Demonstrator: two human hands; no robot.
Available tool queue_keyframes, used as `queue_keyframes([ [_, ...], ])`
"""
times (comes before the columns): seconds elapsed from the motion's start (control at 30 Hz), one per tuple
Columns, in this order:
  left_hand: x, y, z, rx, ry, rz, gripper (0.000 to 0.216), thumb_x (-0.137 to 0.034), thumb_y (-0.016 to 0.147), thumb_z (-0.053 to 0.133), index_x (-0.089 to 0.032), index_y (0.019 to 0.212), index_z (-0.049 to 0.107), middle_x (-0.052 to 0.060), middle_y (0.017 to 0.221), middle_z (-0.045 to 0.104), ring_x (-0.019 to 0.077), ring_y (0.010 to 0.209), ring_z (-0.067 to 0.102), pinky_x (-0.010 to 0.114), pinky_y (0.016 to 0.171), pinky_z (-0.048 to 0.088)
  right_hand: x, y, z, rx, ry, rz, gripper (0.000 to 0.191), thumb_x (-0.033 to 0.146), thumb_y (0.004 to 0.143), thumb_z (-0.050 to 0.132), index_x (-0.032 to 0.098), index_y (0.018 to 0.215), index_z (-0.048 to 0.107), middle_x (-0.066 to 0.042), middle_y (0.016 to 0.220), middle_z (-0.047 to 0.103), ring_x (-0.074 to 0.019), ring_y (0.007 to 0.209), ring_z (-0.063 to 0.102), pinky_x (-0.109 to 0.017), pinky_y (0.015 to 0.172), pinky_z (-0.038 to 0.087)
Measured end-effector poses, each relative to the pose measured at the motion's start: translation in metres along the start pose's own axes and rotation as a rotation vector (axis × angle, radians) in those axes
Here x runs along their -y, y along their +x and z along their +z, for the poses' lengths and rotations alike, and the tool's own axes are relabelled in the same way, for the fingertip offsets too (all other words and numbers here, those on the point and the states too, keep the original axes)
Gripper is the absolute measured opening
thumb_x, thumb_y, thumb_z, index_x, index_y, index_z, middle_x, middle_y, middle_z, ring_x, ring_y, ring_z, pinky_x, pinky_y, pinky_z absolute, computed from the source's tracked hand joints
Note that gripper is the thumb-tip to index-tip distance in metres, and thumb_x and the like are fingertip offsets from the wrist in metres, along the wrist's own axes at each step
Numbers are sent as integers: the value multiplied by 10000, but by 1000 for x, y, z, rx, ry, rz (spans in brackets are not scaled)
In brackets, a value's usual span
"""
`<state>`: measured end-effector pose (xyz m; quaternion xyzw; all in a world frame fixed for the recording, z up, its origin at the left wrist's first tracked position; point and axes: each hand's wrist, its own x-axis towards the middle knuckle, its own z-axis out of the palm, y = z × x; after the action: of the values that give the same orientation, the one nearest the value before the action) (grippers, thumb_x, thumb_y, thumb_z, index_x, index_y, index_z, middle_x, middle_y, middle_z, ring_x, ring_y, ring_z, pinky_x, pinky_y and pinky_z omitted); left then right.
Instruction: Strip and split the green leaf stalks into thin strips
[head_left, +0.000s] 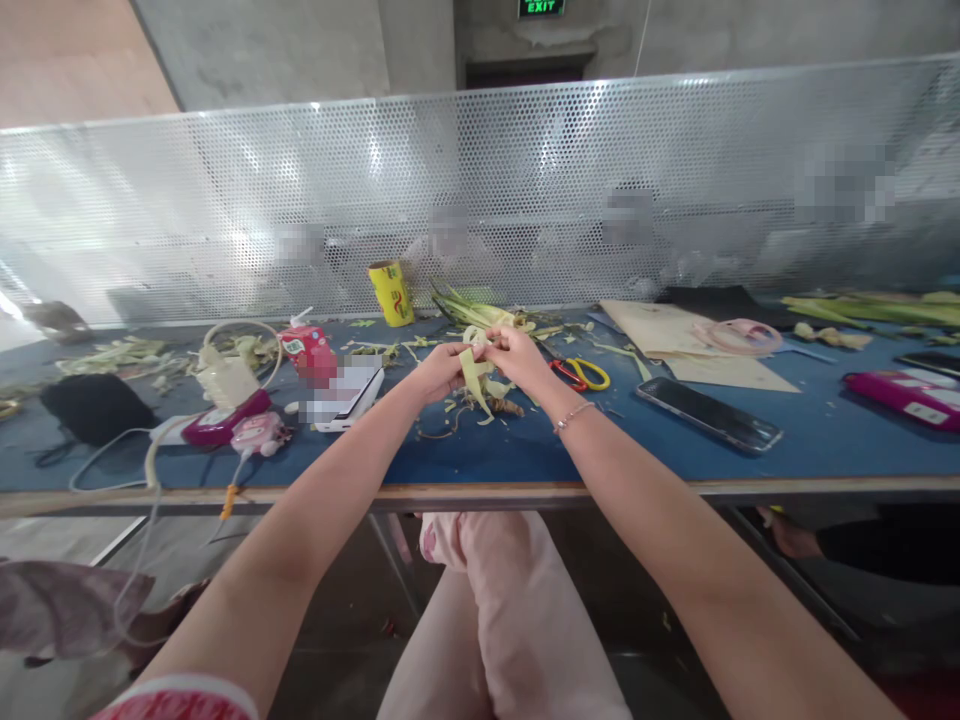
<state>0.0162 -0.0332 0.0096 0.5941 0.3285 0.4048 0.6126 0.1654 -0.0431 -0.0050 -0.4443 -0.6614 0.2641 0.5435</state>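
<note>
Left hand (441, 372) and right hand (516, 358), nearly closed, pinch a limp, ribbon-flat, pale-green strip (472, 374) between them; at three o'clock, loop-handled scissors (592, 374); at ten, a glossy yellow cylinder (391, 296) stands, contents hidden

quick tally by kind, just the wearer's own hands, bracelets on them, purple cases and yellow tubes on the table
Hands: 2, left hand and right hand, holding a pale strip
Bracelets: 1
Purple cases: 2, one left, one right
Yellow tubes: 1
Total: 6
</note>
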Motion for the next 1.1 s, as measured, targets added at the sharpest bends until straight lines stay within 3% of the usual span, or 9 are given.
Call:
queue_keyframes([
  [0.13, -1, -1, 3, 7, 19, -24, 353, -299, 571, 845, -79, 808, 707, 26, 644, 636, 82, 547, 565, 256, 611, 495, -2, 1, 1, -36, -28, 49, 244, 360, 743, 636, 204, 876, 504, 35, 620, 521, -109, 527, 439, -261, 522, 333],
  [0.3, -2, -2, 4, -3, -1, -15, 293, -252, 564, 847, -86, 733, 673, -3, 597, 598, 71, 527, 550, 230, 565, 476, 4, 0, -2, -28, -125, -46, 210, 383, 822, 529, 180, 777, 562, -3, 664, 565, -127, 602, 480, -265, 567, 358],
  [0.57, 0, 0, 5, 30, -39, -39, 342, -387, 638, 801, -104, 669, 612, -23, 540, 534, 48, 455, 491, 206, 488, 413, 11, -2, -1, -31, -196, -95, 41, 222, 779, 568, 186, 762, 562, 23, 644, 558, -117, 591, 488, -267, 605, 379],
  [0.67, 1, 0, 6, 33, -35, 2, 343, -372, 602, 823, -105, 697, 630, -30, 549, 541, 46, 474, 492, 201, 504, 408, 8, -1, 2, -32, -146, -59, 43, 231, 795, 564, 189, 795, 564, 27, 631, 540, -113, 567, 470, -262, 575, 368],
  [0.83, -3, -5, 10, 37, 3, 30, 325, -308, 557, 843, -108, 727, 652, -14, 589, 593, 65, 544, 538, 219, 589, 448, 1, 2, 2, -22, 36, -26, 206, 391, 857, 535, 197, 812, 589, 1, 679, 570, -118, 587, 489, -251, 544, 385],
  [0.97, -6, -4, 9, -30, 0, 52, 291, -289, 571, 826, -124, 722, 640, -10, 615, 598, 83, 572, 551, 246, 619, 466, -4, 5, -4, -18, 130, 32, 300, 488, 863, 534, 205, 842, 631, -6, 653, 543, -111, 545, 470, -249, 514, 381],
  [1.1, -7, 0, 2, -124, -32, 150, 326, -289, 521, 835, -131, 644, 578, -37, 578, 542, 69, 543, 513, 229, 575, 446, 0, 5, -14, -4, 160, 55, 269, 468, 834, 595, 203, 833, 642, 25, 585, 478, -75, 449, 385, -229, 454, 316],
])
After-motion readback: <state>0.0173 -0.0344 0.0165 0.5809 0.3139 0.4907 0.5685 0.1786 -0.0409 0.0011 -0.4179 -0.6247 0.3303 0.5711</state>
